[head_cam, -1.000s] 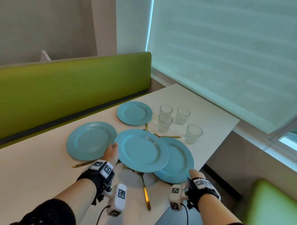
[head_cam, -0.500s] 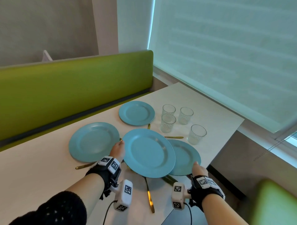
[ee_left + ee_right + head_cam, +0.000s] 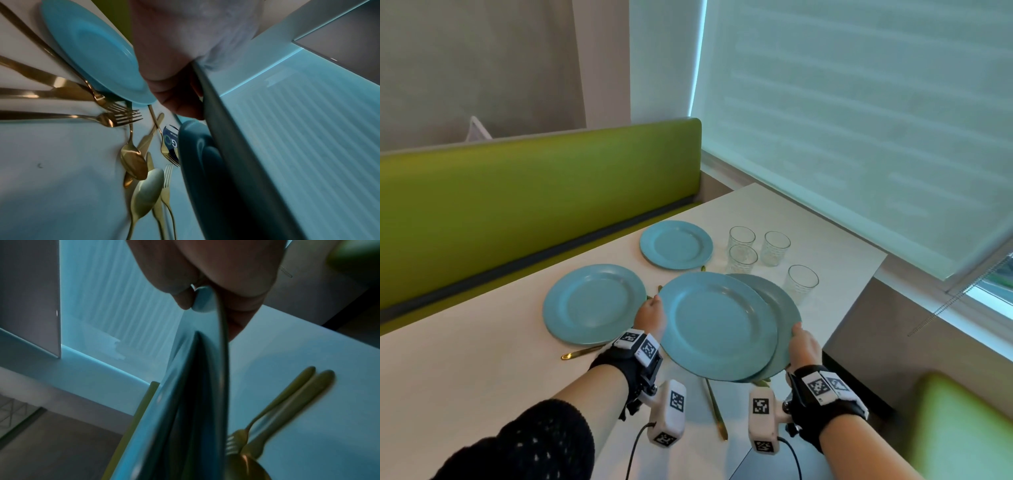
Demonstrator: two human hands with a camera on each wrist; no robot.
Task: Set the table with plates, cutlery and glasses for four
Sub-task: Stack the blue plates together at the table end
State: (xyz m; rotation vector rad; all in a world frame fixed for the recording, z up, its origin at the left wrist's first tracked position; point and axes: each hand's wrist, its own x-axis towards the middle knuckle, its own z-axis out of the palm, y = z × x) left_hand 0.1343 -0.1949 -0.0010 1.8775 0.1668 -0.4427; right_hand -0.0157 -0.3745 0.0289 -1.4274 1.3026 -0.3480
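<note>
White table (image 3: 808, 219) by the window — left hand (image 3: 650, 317) and right hand (image 3: 803, 349) each pinch a plate rim; top plate (image 3: 717, 325) and lower plate (image 3: 779, 301) look stiff, slick, chippable — best held at opposite edges.

From my left wrist I see a blue-and-white sticker (image 3: 170, 140) on the surface among the gold cutlery, part hidden by a plate; it shows a big "G" and small print I cannot read.

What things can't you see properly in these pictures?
- Cutlery: head view, mostly hidden under the upper plate; full count unclear.
- Lower plate: mostly covered by the upper one.
- Sticker: left wrist view, cut off by a plate, unreadable.
- Right wrist view: blurred cutlery.
</note>
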